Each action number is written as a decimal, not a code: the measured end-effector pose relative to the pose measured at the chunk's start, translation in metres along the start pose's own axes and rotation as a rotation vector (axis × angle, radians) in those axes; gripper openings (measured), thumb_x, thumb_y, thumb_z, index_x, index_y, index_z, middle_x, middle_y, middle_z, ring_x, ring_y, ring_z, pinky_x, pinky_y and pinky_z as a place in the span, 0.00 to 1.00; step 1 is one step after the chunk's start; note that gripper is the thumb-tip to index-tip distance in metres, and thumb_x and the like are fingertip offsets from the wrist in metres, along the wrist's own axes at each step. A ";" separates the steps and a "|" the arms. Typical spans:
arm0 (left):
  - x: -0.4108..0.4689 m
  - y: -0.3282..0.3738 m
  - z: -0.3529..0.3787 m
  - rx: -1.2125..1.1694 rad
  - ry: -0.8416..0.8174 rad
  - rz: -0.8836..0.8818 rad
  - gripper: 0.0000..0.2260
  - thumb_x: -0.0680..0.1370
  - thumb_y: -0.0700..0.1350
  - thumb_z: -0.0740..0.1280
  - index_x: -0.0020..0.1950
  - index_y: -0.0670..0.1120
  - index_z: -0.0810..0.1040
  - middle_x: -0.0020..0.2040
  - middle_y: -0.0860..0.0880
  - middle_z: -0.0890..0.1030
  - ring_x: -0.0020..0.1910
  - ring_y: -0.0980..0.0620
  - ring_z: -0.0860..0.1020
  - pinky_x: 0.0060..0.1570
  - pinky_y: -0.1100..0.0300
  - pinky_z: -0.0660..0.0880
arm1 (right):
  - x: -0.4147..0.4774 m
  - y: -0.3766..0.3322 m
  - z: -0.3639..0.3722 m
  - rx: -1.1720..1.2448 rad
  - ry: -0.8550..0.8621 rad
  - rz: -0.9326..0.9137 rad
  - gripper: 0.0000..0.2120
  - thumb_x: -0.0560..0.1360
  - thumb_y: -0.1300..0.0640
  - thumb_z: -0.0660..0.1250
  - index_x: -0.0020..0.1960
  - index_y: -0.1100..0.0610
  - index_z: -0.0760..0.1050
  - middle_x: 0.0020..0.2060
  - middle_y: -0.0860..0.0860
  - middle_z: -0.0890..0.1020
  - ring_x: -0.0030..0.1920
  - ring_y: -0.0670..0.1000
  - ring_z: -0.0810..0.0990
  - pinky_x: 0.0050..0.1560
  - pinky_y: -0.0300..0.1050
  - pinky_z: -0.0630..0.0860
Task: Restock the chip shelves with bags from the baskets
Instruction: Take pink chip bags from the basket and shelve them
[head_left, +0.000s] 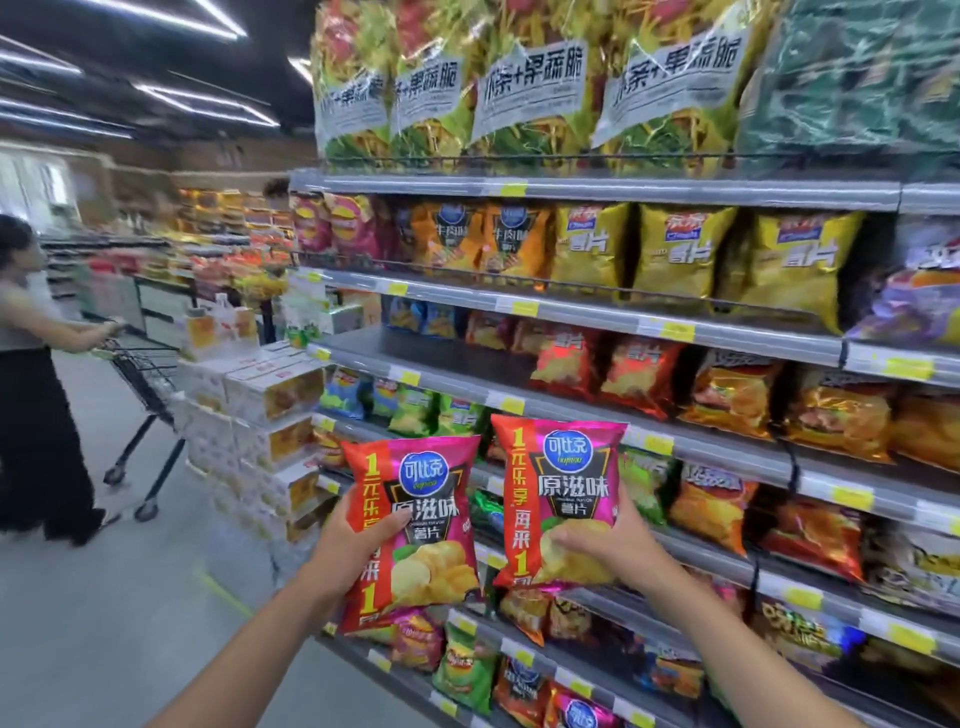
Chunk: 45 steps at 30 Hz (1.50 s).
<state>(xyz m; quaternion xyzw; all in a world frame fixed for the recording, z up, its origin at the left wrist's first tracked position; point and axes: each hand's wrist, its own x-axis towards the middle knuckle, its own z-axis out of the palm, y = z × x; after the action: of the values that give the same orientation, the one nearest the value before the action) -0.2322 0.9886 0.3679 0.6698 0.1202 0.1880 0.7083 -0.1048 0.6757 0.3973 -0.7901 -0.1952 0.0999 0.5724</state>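
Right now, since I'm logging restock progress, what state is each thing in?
left hand: grips left pink bag.
right hand: grips right pink bag.
left pink bag: upright, held before the shelves.
right pink bag: upright, held before the shelves.
third shelf: front left bare.

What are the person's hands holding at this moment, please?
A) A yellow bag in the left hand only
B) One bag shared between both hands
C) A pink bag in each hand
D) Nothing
C: the left hand grips one pink bag and the right hand grips a second pink bag, both held upright in front of the shelves.
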 end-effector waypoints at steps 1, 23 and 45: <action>0.010 0.000 -0.005 0.006 0.005 0.006 0.37 0.58 0.59 0.82 0.64 0.50 0.77 0.53 0.44 0.88 0.50 0.39 0.87 0.55 0.36 0.82 | 0.012 -0.002 0.004 0.007 0.001 -0.007 0.55 0.54 0.40 0.87 0.73 0.45 0.63 0.60 0.44 0.83 0.58 0.45 0.83 0.61 0.49 0.78; 0.300 0.003 -0.015 0.013 -0.042 0.035 0.26 0.68 0.53 0.79 0.65 0.54 0.77 0.52 0.48 0.88 0.48 0.42 0.88 0.53 0.41 0.83 | 0.296 -0.004 0.031 -0.073 0.130 -0.036 0.34 0.65 0.59 0.84 0.64 0.48 0.71 0.52 0.42 0.84 0.45 0.34 0.83 0.39 0.27 0.75; 0.561 -0.017 -0.060 -0.063 -0.470 -0.072 0.17 0.75 0.43 0.77 0.63 0.48 0.78 0.53 0.42 0.88 0.44 0.43 0.87 0.43 0.49 0.83 | 0.422 -0.024 0.123 -0.149 0.614 0.267 0.29 0.76 0.55 0.73 0.70 0.55 0.61 0.52 0.48 0.78 0.51 0.49 0.78 0.47 0.45 0.74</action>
<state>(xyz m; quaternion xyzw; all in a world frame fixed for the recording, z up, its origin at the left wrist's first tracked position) 0.2496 1.2817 0.3919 0.6680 -0.0302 0.0052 0.7436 0.2249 0.9664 0.4074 -0.8416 0.0847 -0.0829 0.5269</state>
